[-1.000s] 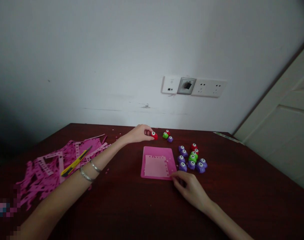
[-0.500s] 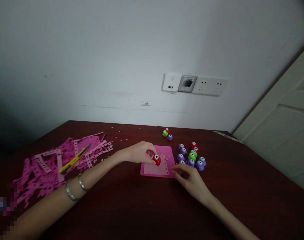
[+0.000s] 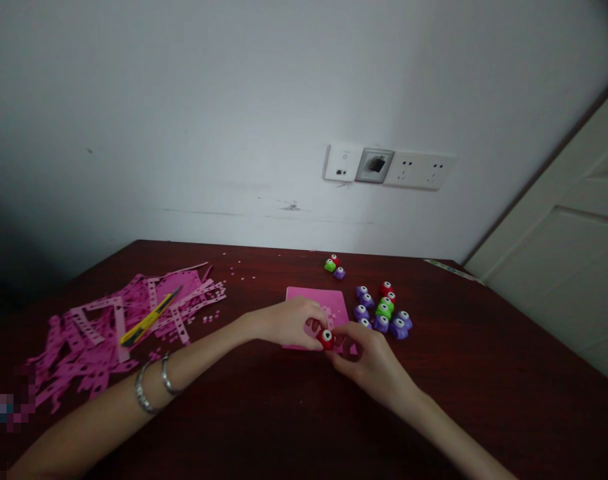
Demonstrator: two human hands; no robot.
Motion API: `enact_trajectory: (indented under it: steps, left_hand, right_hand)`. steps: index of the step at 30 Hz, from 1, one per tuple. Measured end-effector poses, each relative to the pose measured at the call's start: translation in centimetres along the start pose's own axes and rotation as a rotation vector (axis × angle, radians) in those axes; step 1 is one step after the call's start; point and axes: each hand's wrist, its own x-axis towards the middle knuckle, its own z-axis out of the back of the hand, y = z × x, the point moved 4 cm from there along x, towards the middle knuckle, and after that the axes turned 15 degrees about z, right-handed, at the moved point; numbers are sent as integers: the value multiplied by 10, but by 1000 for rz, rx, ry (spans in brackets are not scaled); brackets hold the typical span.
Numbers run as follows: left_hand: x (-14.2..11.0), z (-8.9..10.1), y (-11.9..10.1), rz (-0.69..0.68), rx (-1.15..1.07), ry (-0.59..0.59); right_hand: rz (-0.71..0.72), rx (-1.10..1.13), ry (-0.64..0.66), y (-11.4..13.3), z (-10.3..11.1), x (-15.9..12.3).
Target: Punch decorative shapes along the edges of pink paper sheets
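Over the front edge of the pink card (image 3: 314, 294), my left hand (image 3: 301, 323) pinches a small red craft punch (image 3: 327, 339) with a white top and a dark mark on it. My right hand (image 3: 367, 350) meets the punch from the right, its index finger behind and its thumb in front. Part of the card is hidden under both hands. Small pink paper cut-outs (image 3: 331, 312) lie on the card.
Purple, green and red craft punches (image 3: 384, 309) stand in a group right of the card, with a few more (image 3: 335, 265) behind. At left, a yellow utility knife (image 3: 149, 320) lies on punched pink paper strips (image 3: 89, 327). Wall sockets (image 3: 419, 171) are above the table.
My left hand has brought the red craft punch toward me and to the right. My right hand has shifted left from the card's right edge to the punch.
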Motion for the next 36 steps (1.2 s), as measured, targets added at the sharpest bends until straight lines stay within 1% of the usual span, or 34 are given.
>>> enact_trajectory:
  steps: [4, 7, 8, 10, 12, 14, 15, 18, 20, 22, 26, 29, 33, 36]
  left_hand:
    - [3, 1, 1, 37, 11, 18]
    - [11, 7, 9, 45, 33, 26]
    - [15, 10, 15, 50, 46, 8]
    - [26, 15, 30, 89, 84, -71]
    - [38, 16, 45, 135, 147, -150]
    - [51, 11, 56, 158, 228, -178]
    - [56, 8, 60, 174, 267, -174]
    - [69, -1, 66, 263, 344, -141]
    - [74, -4, 67, 328, 350, -105]
    - [78, -5, 67, 367, 333, -66]
    - [84, -5, 70, 424, 293, -7]
    - [83, -3, 72, 428, 244, 23]
    - [73, 7, 77, 451, 75, -30]
    - [57, 16, 89, 498, -96, -63]
  right_hand:
    - [-69, 24, 18, 1, 0, 3]
    - [-159, 56, 38, -4, 1, 0]
    - [-196, 65, 46, -7, 1, -2]
    - [-270, 82, 58, -15, 0, -7]
    - [-329, 100, 65, -24, 0, -12]
    - [-362, 114, 65, -31, -1, -15]
    - [-372, 120, 65, -33, -1, -16]
    - [-377, 136, 71, -36, -1, -18]
    - [-358, 147, 70, -37, -1, -19]
    - [-347, 157, 65, -38, 0, -19]
    - [-380, 171, 57, -43, 0, -20]
    - [-389, 186, 55, -47, 2, -20]
    - [-387, 236, 50, -53, 7, -17]
    - [-407, 283, 45, -60, 12, -14]
